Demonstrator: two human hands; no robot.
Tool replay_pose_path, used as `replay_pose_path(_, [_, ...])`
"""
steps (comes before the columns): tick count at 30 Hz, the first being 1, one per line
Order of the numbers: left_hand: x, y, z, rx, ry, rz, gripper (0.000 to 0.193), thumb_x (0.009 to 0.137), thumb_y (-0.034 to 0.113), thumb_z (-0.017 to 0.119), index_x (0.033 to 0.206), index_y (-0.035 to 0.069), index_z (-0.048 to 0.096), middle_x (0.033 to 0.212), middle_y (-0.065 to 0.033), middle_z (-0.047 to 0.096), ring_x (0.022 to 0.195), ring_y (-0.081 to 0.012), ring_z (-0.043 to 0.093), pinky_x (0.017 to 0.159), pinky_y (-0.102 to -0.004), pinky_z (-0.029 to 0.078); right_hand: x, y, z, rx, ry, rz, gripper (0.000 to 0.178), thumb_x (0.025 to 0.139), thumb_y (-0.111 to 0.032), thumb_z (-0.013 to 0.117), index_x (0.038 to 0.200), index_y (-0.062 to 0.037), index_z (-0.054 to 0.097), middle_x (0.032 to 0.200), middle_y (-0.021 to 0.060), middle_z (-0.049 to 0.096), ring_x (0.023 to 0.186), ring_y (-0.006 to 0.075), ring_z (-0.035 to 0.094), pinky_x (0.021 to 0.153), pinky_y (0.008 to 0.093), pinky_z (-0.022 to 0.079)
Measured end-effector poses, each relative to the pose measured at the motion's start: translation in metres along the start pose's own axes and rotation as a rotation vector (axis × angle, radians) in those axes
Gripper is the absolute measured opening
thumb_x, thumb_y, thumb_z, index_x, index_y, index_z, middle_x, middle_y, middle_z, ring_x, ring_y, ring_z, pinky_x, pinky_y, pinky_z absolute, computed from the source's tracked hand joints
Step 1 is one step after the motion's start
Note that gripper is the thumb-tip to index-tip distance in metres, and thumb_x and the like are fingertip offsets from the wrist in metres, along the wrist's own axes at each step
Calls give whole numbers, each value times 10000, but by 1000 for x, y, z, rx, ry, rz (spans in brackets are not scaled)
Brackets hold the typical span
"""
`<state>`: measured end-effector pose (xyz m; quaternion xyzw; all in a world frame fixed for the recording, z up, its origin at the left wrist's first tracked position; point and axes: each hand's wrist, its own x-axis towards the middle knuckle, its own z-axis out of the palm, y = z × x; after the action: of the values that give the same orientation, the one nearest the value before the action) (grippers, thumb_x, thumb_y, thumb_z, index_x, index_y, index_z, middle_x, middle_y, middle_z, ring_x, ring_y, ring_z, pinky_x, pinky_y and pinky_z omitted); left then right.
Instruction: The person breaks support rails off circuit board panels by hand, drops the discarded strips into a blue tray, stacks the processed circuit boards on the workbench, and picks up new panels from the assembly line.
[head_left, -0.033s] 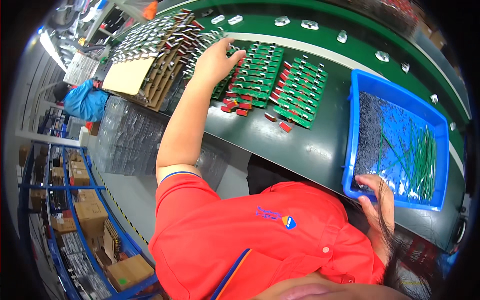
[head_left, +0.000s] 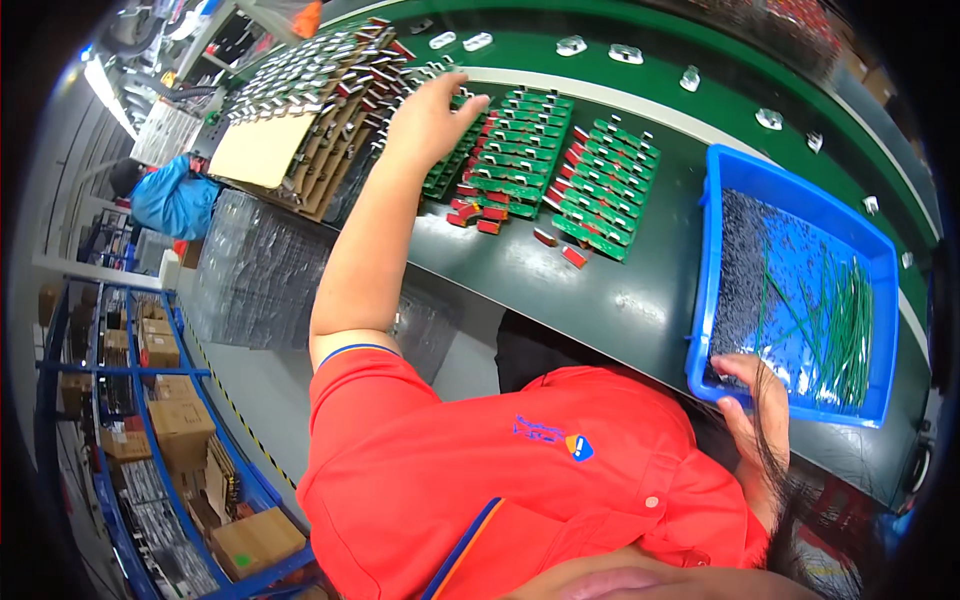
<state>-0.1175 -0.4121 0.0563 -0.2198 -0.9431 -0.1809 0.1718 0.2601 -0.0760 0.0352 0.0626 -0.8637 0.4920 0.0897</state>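
Observation:
My left hand (head_left: 425,125) reaches over the far-left rows of circuit boards, thumb and forefinger apart, with nothing visible between them. Beneath and beside it stand green circuit boards (head_left: 516,150) in close rows, with red and white parts along their edges. Another row of green boards (head_left: 607,185) stands to the right. My right hand (head_left: 750,400) grips the near-left corner of a blue plastic bin (head_left: 712,250), fingers over the rim and thumb outside. In the bin lie many small black pieces (head_left: 738,240) and a bundle of thin green wires (head_left: 848,335).
Loose red parts (head_left: 488,226) lie before the board rows. At the left, boards are stacked on cardboard layers (head_left: 335,150). Behind the table runs a green conveyor (head_left: 660,70) carrying small clear pieces. Blue shelving (head_left: 140,380) with cartons stands at the left.
The whole view has shifted very slightly. Both hands keep nearly the same places.

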Motion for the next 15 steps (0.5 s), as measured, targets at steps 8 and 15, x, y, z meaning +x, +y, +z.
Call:
replay_pose_path(8, [81, -134, -74, 664, 480, 7, 817, 834, 589, 688, 1385, 13, 506, 1473, -245, 451, 1383, -368, 415, 1125, -428, 362, 6, -8, -9, 116, -98, 114, 388, 748, -93, 666, 1122, 11, 649, 1098, 167, 679, 1019, 298, 646, 927, 378, 492])
replay_pose_path(15, [101, -145, -67, 595, -93, -386, 973, 707, 652, 763, 1397, 16, 506, 1388, -227, 552, 1264, -364, 556, 1036, -448, 457, 1, -3, -3, 142, -11, 197, 382, 758, -90, 669, 1121, 27, 652, 1090, 161, 682, 1002, 273, 652, 917, 365, 498])
